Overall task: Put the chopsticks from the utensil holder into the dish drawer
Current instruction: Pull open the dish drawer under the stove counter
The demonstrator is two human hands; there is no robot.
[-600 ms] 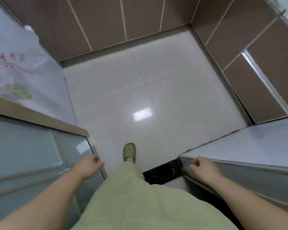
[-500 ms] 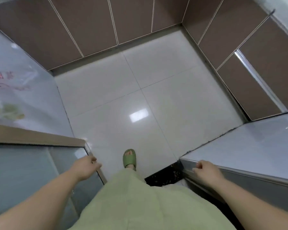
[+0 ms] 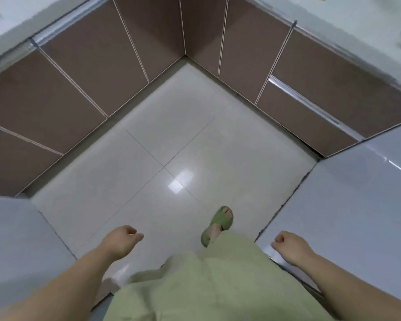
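While over pale floor (image 3: 148, 181), left hand (image 3: 122, 240) loosely curled, right hand (image 3: 292, 245) fisted, both empty.

so there's two bare hands, left hand (image 3: 122, 239) and right hand (image 3: 291, 246), one green rubber slipper (image 3: 218, 224), and two pale glossy countertops (image 3: 357, 205) flanking the floor.

I see my left hand (image 3: 122, 239) hanging low with fingers loosely curled, holding nothing, forearm bare. My right hand (image 3: 291, 245) matches it, curled in a loose fist, empty, its bare forearm angling back toward me.
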